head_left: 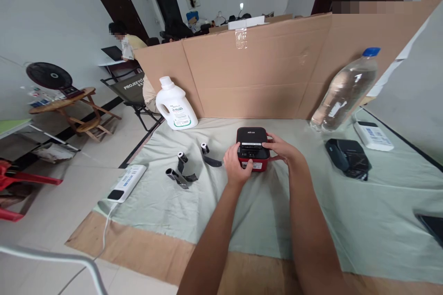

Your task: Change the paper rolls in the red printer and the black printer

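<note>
In the middle of the cloth-covered table sits a small label printer (252,136) with a black top and a red lower body. A strip of white label shows at the slot across its top. My left hand (237,166) grips its left front side, the thumb on the front face. On the opposite side, my right hand (282,148) holds the right edge, with the thumb near the slot and the other fingers along the side. To the left lie three small rolls of black ribbon (183,156) with loose tails.
A white jug (176,106) and a large clear bottle (348,92) stand before a cardboard screen (249,78). White power banks (128,183) lie at both sides. A dark plastic-wrapped item (348,159) rests at right. Behind the screen, a person (133,44) sits at a laptop.
</note>
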Demonstrator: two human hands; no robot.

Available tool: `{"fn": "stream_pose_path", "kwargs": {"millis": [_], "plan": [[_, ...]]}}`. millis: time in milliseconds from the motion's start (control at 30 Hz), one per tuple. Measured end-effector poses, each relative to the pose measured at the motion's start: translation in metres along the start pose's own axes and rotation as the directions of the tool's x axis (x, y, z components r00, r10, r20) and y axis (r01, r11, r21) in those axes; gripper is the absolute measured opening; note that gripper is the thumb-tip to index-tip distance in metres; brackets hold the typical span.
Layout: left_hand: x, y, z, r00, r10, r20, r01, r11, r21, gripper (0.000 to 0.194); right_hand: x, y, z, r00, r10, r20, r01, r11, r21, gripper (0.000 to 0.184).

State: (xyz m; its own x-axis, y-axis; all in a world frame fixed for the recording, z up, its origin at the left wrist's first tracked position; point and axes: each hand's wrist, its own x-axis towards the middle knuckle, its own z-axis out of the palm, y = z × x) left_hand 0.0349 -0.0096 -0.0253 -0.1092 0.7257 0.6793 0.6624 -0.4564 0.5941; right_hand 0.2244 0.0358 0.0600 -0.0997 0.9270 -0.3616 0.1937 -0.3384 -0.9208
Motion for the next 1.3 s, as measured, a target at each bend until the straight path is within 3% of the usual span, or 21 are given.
{"fn": "stream_pose_path", "kwargs": {"millis": [133, 367, 700, 833, 1033, 1133, 1200, 1300], "plan": [[0.005, -0.002, -0.001, 1.0, -0.015, 0.016, 0.015, 1.0, -0.001, 0.047, 0.003, 0.001, -0.004, 0.999, 0.006, 0.039, -0.005, 0.999, -0.034, 0.069], [-0.001, -0.006, 0.003, 1.0, -0.015, -0.02, 0.014, 0.998, -0.06, 0.055, 0.001, 0.01, -0.004, 0.997, 0.002, 0.075, -0.003, 1.0, 0.012, 0.072], [0.001, -0.007, 0.001, 1.0, 0.003, -0.018, -0.005, 0.994, -0.106, 0.058, 0.007, 0.012, 0.001, 0.999, 0.054, -0.005, -0.054, 0.998, 0.027, 0.063], [0.003, -0.006, 0.001, 0.998, -0.039, -0.039, 0.036, 0.997, -0.072, 0.055, 0.006, 0.014, 0.006, 0.998, 0.026, -0.054, -0.025, 0.999, 0.027, 0.069], [0.003, -0.005, 0.001, 0.998, -0.014, -0.058, 0.011, 0.998, -0.058, 0.053, 0.005, 0.018, 0.005, 0.998, 0.02, -0.064, -0.017, 0.999, 0.051, 0.068], [0.001, -0.006, 0.001, 0.998, -0.011, -0.069, 0.007, 0.998, -0.056, 0.049, 0.012, 0.028, 0.008, 0.996, -0.04, -0.084, 0.047, 0.995, 0.084, 0.064], [0.0, -0.005, 0.001, 0.998, -0.013, -0.064, 0.009, 0.999, -0.051, 0.047, 0.02, 0.038, 0.016, 0.967, -0.158, -0.201, 0.181, 0.978, 0.102, 0.054], [0.003, 0.004, -0.006, 0.996, -0.008, -0.086, 0.003, 0.998, -0.061, 0.046, 0.032, 0.054, 0.031, 0.84, -0.347, -0.417, 0.401, 0.915, 0.046, 0.044]]}}
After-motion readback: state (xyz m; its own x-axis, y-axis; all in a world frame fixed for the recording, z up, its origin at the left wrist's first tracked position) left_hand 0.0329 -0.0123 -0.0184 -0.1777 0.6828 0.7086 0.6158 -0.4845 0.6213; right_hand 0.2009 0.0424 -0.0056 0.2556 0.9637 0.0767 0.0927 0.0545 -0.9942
